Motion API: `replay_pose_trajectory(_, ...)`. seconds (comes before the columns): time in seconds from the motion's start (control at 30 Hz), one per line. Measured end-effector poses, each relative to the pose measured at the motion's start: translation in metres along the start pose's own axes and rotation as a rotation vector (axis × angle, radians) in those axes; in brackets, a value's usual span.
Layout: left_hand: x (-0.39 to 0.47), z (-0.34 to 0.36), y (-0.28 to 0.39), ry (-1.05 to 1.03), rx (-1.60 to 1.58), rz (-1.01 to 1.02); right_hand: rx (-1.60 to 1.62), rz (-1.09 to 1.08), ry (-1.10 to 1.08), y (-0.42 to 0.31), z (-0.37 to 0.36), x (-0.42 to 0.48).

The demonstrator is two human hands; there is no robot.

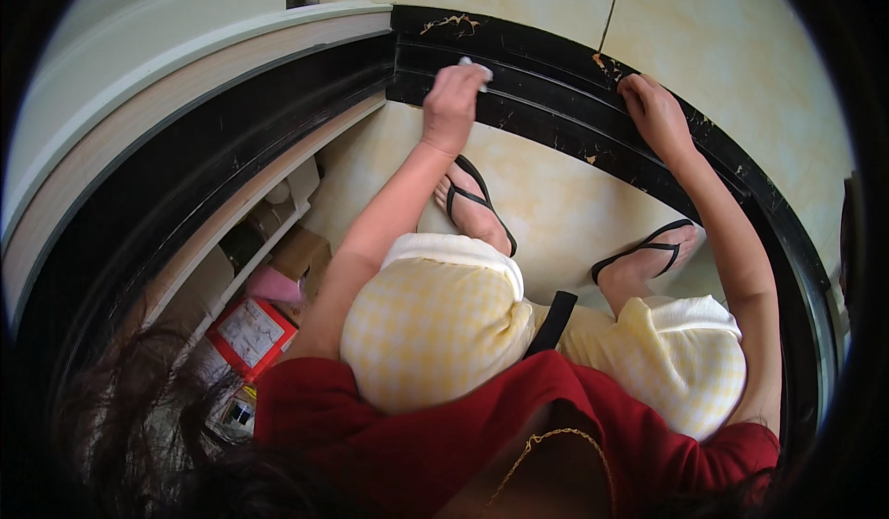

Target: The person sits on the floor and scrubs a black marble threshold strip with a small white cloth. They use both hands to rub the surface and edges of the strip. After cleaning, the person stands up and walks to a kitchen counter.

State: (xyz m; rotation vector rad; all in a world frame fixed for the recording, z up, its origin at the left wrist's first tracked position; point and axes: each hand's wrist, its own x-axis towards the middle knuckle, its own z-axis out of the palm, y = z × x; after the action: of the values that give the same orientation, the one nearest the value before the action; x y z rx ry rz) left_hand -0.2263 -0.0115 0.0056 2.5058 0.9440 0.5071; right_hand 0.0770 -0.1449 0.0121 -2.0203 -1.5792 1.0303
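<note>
My left hand (450, 102) is closed around a crumpled white cloth or tissue (482, 74) and presses it to the black moulded trim (549, 95). The trim has grooves along it and chipped, scratched patches that show a pale colour. Further right, my right hand (642, 99) has its fingers curled over the upper edge of the same trim. What lies under those fingers is hidden. Both arms reach forward past my knees.
My feet in black flip-flops (479, 203) stand on pale tiles (549, 179). At left, a dark ledge (229, 123) runs below a white panel (160, 12). Under it are a white pipe (257, 258), a cardboard box (298, 258), a pink item (276, 284) and a red box (253, 335).
</note>
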Motion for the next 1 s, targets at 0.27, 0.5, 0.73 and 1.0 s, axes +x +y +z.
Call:
replay_pose_trajectory(0.27, 0.007, -0.011, -0.057, 0.164, 0.389, -0.213, -0.02, -0.004, 0.015, 0.0, 0.001, 0.0)
replay_pose_trajectory(0.5, 0.006, -0.01, -0.05, 0.125, 0.323, -0.263, -0.043, -0.006, -0.002, 0.0, 0.001, -0.001)
replay_pose_trajectory(0.73, -0.013, -0.004, -0.031, 0.053, 0.193, -0.146, -0.008, -0.026, 0.049, 0.008, 0.006, -0.004)
replay_pose_trajectory(1.0, -0.007, -0.016, -0.049, 0.071, 0.354, -0.262, -0.037, -0.039, 0.02, 0.007, 0.004, -0.003)
